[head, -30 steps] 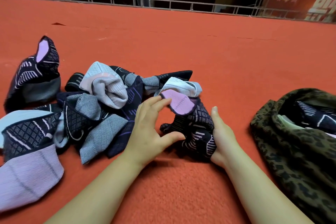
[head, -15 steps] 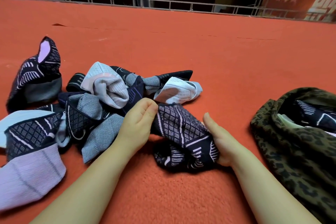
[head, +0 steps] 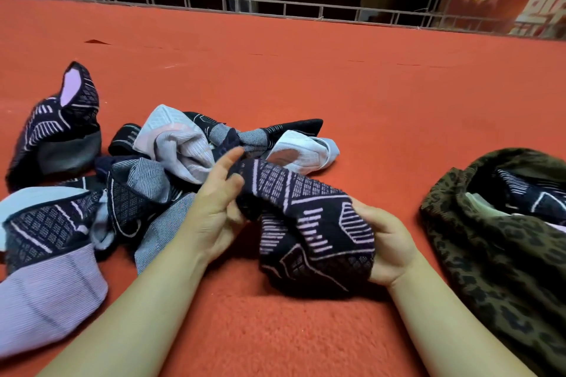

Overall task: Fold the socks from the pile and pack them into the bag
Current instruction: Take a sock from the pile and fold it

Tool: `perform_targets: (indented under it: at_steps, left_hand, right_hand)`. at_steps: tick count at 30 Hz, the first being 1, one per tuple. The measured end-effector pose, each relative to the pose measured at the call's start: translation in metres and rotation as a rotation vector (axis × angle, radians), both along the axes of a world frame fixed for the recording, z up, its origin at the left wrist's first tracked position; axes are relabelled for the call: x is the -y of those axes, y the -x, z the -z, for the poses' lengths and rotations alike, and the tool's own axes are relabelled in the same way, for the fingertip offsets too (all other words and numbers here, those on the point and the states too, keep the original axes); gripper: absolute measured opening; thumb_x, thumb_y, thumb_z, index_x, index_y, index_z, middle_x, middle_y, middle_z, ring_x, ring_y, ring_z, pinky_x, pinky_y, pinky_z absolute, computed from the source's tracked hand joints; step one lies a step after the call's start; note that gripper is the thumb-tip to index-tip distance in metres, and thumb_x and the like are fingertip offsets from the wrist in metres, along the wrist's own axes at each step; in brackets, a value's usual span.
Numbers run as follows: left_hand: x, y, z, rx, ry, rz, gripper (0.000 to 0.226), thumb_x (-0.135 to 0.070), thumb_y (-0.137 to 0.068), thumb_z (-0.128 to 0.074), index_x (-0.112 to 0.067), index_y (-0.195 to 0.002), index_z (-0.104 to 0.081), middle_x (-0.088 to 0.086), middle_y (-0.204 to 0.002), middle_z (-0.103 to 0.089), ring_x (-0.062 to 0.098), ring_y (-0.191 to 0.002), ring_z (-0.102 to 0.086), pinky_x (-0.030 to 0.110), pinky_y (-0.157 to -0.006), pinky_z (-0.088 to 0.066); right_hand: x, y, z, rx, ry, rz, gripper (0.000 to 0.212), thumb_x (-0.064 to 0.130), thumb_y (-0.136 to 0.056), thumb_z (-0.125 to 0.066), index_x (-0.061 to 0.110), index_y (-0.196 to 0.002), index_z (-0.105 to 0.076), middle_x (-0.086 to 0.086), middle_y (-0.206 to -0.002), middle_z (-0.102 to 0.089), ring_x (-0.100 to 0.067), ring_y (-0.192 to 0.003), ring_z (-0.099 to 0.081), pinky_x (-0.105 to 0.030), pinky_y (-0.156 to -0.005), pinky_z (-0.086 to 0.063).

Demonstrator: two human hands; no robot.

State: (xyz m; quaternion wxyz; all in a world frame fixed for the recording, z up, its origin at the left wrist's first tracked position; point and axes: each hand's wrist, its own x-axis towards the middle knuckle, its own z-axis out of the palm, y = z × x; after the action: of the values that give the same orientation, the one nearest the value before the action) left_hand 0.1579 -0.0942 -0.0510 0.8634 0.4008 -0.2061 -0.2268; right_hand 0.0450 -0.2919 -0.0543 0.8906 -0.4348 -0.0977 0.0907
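Folding dark navy sock with lilac geometric pattern (head: 309,223): my right hand (head: 389,249) cups bunched end, my left hand (head: 211,208) pinches other end. Held above red carpet, between sock pile (head: 147,180) and leopard-print fabric bag (head: 477,239), so drop is short.

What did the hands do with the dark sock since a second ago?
Both hands took hold of the dark patterned sock and pulled it out of the pile, toward the person. The left hand pinches one end; the right hand grips the other. The sock pile, the lone sock and the leopard-print bag stayed put.
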Motion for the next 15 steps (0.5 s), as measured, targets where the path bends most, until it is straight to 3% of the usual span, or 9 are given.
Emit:
perform_targets:
  at_steps: [3, 5, 8, 9, 11, 13, 15]
  left_hand:
    - [0.006, 0.006, -0.005, -0.026, -0.098, -0.106, 0.041, -0.022, -0.068, -0.078, -0.025, -0.104, -0.058, -0.003, -0.081, -0.070, 0.008, -0.065, -0.064, 0.023, -0.056, -0.053]
    - [0.007, 0.006, -0.010, -0.050, -0.063, -0.226, 0.015, -0.017, -0.086, -0.055, -0.025, -0.099, -0.056, -0.005, -0.074, -0.068, 0.007, -0.062, -0.063, 0.026, -0.059, -0.053]
    - [0.004, 0.005, -0.017, -0.053, 0.016, -0.318, 0.018, -0.015, -0.099, -0.039, -0.025, -0.098, -0.053, -0.007, -0.072, -0.067, 0.006, -0.061, -0.061, 0.022, -0.059, -0.053]
    - [0.003, 0.004, -0.018, -0.036, 0.001, -0.336, 0.018, -0.016, -0.100, -0.038, -0.025, -0.100, -0.053, -0.008, -0.072, -0.067, 0.005, -0.060, -0.060, 0.019, -0.057, -0.052]
    - [0.001, 0.004, -0.018, 0.013, -0.030, -0.344, 0.017, -0.018, -0.099, -0.039, -0.023, -0.104, -0.054, -0.008, -0.073, -0.067, 0.004, -0.060, -0.059, 0.018, -0.058, -0.051]
    - [0.001, 0.004, -0.015, 0.055, -0.062, -0.357, 0.016, -0.023, -0.097, -0.043, -0.023, -0.106, -0.056, -0.008, -0.074, -0.066, 0.003, -0.061, -0.057, 0.018, -0.059, -0.050]
    - [0.002, 0.003, -0.009, 0.126, -0.187, -0.422, 0.014, -0.030, -0.092, -0.053, -0.028, -0.105, -0.058, -0.007, -0.078, -0.062, 0.005, -0.065, -0.054, 0.022, -0.064, -0.048]
  right_hand:
    - [0.002, -0.004, 0.003, -0.080, -0.033, 0.167, 0.028, 0.016, -0.064, -0.073, 0.004, -0.090, -0.075, -0.015, -0.085, -0.073, -0.024, -0.076, -0.071, -0.032, -0.071, -0.059]
    - [0.005, -0.006, 0.003, -0.112, 0.118, 0.304, 0.022, 0.015, -0.077, -0.062, 0.002, -0.088, -0.075, -0.015, -0.086, -0.072, -0.023, -0.075, -0.070, -0.031, -0.071, -0.059]
    - [0.007, -0.010, 0.004, -0.157, 0.453, 0.377, 0.049, 0.031, -0.080, -0.060, 0.000, -0.118, -0.062, -0.017, -0.116, -0.066, -0.026, -0.103, -0.064, -0.040, -0.097, -0.050]
    - [0.005, -0.010, 0.002, -0.161, 0.486, 0.356, 0.046, 0.029, -0.083, -0.057, 0.002, -0.121, -0.061, -0.011, -0.116, -0.068, -0.023, -0.105, -0.064, -0.036, -0.095, -0.050]
    - [0.002, -0.007, 0.001, -0.167, 0.513, 0.318, 0.034, 0.029, -0.084, -0.055, 0.008, -0.108, -0.067, -0.003, -0.097, -0.074, -0.016, -0.087, -0.069, -0.025, -0.078, -0.055]
    - [-0.004, -0.002, 0.001, -0.239, 0.416, 0.189, 0.041, 0.043, -0.071, -0.063, 0.009, -0.090, -0.074, -0.008, -0.080, -0.073, -0.017, -0.066, -0.069, -0.025, -0.063, -0.057]
    - [-0.006, 0.001, 0.003, -0.249, 0.355, 0.043, 0.050, 0.051, -0.056, -0.081, 0.009, -0.083, -0.077, -0.010, -0.078, -0.073, -0.017, -0.064, -0.070, -0.025, -0.060, -0.057]
